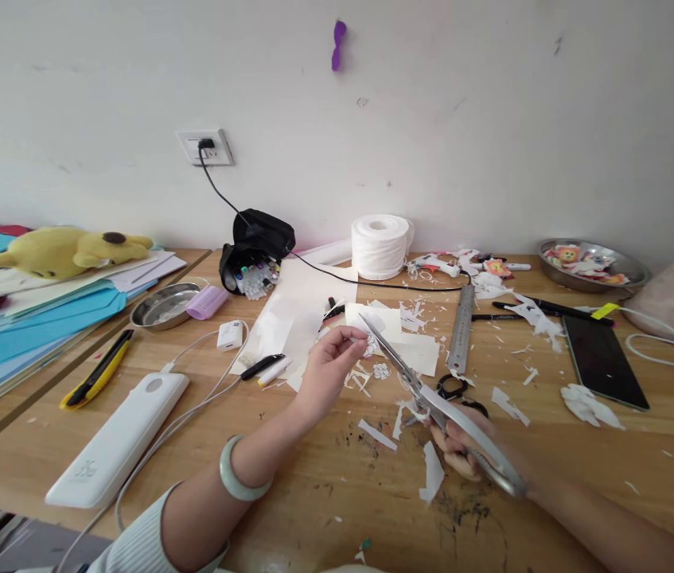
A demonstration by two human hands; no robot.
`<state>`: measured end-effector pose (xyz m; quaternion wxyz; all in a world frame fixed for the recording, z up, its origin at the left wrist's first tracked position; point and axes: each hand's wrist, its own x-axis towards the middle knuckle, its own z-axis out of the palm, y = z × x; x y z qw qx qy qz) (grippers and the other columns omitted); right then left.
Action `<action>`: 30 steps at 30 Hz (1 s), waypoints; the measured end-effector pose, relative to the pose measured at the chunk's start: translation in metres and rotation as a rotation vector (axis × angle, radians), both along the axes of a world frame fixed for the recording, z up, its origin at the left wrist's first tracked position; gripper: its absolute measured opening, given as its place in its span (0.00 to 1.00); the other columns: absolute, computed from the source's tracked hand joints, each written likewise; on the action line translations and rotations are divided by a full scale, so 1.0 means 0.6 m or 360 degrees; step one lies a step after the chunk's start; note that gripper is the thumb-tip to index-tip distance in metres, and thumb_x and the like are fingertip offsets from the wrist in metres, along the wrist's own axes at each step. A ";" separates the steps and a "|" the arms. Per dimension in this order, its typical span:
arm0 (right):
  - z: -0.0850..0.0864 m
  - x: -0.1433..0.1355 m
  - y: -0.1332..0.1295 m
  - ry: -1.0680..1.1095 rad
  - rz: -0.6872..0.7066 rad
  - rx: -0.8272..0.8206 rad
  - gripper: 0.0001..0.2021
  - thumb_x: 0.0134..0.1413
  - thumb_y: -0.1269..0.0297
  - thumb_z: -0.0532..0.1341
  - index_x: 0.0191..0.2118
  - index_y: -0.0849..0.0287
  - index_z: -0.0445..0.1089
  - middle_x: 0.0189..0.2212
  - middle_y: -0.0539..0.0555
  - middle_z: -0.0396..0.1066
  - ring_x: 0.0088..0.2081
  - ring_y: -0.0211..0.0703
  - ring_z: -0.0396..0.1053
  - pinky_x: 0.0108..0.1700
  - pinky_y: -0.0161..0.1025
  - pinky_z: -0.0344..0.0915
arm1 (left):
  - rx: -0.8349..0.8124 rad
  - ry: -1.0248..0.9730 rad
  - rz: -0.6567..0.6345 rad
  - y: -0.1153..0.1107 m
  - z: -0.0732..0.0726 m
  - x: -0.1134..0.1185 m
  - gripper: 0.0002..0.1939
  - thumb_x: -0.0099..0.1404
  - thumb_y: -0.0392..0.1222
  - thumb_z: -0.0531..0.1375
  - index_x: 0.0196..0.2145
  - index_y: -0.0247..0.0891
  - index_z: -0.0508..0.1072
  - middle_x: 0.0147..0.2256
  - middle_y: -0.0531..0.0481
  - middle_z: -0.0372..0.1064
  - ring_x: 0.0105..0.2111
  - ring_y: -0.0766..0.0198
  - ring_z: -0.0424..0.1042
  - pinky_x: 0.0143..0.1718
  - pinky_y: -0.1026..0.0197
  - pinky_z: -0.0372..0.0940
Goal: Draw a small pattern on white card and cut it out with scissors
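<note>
My left hand [337,358] is pinched around a small white paper piece [368,344] with black outlines, near the middle of the table. My right hand [461,446] grips large scissors [432,402] with pale grey handles. Their blades are slightly parted and point up and left, with the tips beside the fingers of my left hand. A small outlined paper cutout [381,371] lies below the blades. Cream paper sheets [420,354] lie behind them, and white paper scraps [378,434] are scattered around.
A steel ruler [461,330], black-handled scissors [453,387] and a phone [605,362] lie to the right. A tissue roll [379,247] stands by the wall. On the left are a power bank [118,438], a yellow cutter [98,370], a metal dish [163,306] and cables.
</note>
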<state>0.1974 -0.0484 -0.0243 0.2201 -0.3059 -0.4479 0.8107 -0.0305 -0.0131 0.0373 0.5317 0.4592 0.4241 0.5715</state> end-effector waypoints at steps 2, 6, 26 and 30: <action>-0.005 0.002 0.000 0.0048 0.0019 0.0009 0.20 0.43 0.48 0.64 0.37 0.56 0.61 0.17 0.39 0.48 0.10 0.22 0.43 0.10 0.24 0.39 | 0.0010 -0.0031 -0.0001 0.000 -0.002 0.000 0.09 0.54 0.42 0.63 0.31 0.36 0.69 0.29 0.54 0.66 0.28 0.69 0.66 0.32 0.66 0.62; -0.004 0.001 0.001 0.0077 0.0016 -0.0015 0.21 0.43 0.48 0.64 0.37 0.56 0.61 0.17 0.39 0.50 0.10 0.21 0.42 0.10 0.24 0.38 | 0.0045 -0.0114 0.0029 0.002 -0.008 0.000 0.11 0.54 0.40 0.64 0.34 0.38 0.67 0.29 0.55 0.66 0.29 0.71 0.66 0.33 0.67 0.62; -0.001 -0.002 0.004 0.0006 0.0037 -0.0046 0.24 0.39 0.45 0.65 0.36 0.56 0.59 0.16 0.39 0.51 0.09 0.23 0.44 0.09 0.24 0.39 | 0.0050 -0.0129 0.0059 0.002 -0.006 0.004 0.12 0.53 0.40 0.64 0.30 0.37 0.64 0.30 0.55 0.66 0.29 0.72 0.66 0.33 0.67 0.62; 0.001 -0.001 0.005 0.0007 0.0060 -0.0057 0.24 0.38 0.47 0.66 0.36 0.56 0.59 0.16 0.38 0.50 0.10 0.22 0.43 0.10 0.24 0.39 | 0.0049 -0.0105 0.0046 0.004 -0.010 0.002 0.11 0.53 0.41 0.64 0.32 0.36 0.67 0.31 0.54 0.67 0.30 0.70 0.68 0.35 0.65 0.65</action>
